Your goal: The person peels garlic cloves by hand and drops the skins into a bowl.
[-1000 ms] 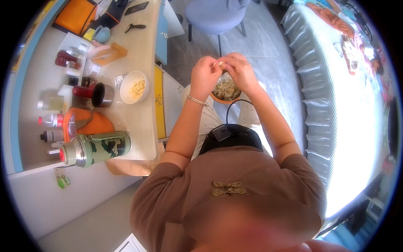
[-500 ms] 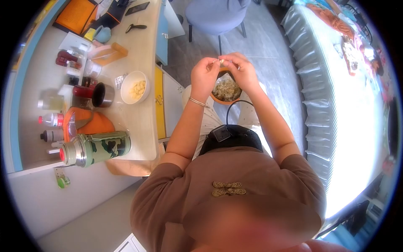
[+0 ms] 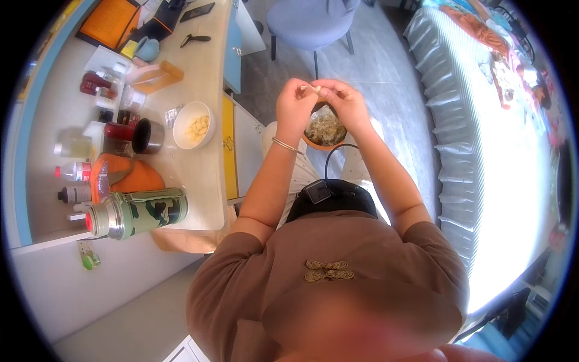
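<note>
A small pale clove-like piece [image 3: 317, 89] is pinched between the fingertips of both hands. My left hand [image 3: 294, 107] grips its left side, and a thin whitish strip shows at those fingertips. From the other side my right hand [image 3: 345, 104] holds the piece with thumb and forefinger. Below the hands, between my legs, is an orange-rimmed bowl [image 3: 324, 146] holding papery skins [image 3: 325, 128]. On the desk to the left, a white bowl [image 3: 180, 128] contains several pale yellow pieces [image 3: 197, 128].
The desk [image 3: 202, 175] also bears a camouflage flask [image 3: 154, 211], a dark cup [image 3: 147, 136], an orange pouch [image 3: 142, 176], bottles and a black peeler [image 3: 195, 40]. A grey chair [image 3: 310, 23] stands ahead. To the right is a bed with a pale cover [image 3: 476, 145].
Both hands have shifted slightly, staying together above the orange-rimmed bowl. The pale piece shows more clearly between the fingertips than a second ago.
</note>
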`<state>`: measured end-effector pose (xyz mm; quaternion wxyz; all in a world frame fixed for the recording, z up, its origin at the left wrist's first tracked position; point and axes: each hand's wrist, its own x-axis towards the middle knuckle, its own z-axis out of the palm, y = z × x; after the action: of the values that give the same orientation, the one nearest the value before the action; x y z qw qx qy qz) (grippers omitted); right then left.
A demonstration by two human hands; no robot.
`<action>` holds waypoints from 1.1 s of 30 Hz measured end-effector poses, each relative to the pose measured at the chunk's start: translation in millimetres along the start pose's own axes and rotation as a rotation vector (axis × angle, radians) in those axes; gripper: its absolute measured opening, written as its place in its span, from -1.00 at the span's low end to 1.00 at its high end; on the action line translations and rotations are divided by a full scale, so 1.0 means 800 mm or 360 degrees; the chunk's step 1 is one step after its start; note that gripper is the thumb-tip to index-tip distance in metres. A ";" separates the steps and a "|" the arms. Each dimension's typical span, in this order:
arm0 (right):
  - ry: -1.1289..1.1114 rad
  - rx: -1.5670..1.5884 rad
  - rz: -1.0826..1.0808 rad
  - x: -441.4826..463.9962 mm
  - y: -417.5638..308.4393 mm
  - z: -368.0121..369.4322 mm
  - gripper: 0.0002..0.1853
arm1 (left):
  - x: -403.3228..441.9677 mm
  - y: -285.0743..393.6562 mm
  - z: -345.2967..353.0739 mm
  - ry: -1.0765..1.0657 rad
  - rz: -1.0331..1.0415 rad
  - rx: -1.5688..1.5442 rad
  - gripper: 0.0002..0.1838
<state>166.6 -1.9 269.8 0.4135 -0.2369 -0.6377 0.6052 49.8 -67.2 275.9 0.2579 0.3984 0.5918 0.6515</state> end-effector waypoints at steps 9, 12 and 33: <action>-0.0226 0.0587 0.0362 0.000 0.007 -0.008 -0.76 | 0.001 0.009 0.000 -0.0099 -0.0423 -0.0667 -0.97; -0.0138 0.0457 0.0384 -0.003 -0.018 -0.003 -0.75 | 0.001 0.010 0.004 -0.0066 -0.0322 -0.0453 -0.97; -0.0225 0.1416 0.0565 0.003 0.025 0.001 -0.68 | -0.003 0.024 0.010 -0.0094 -0.0384 -0.0687 -0.98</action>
<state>161.1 2.7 250.7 0.3208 -0.1005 -0.2933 0.8950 60.3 -67.6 293.8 0.4302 0.2794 0.4744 0.7154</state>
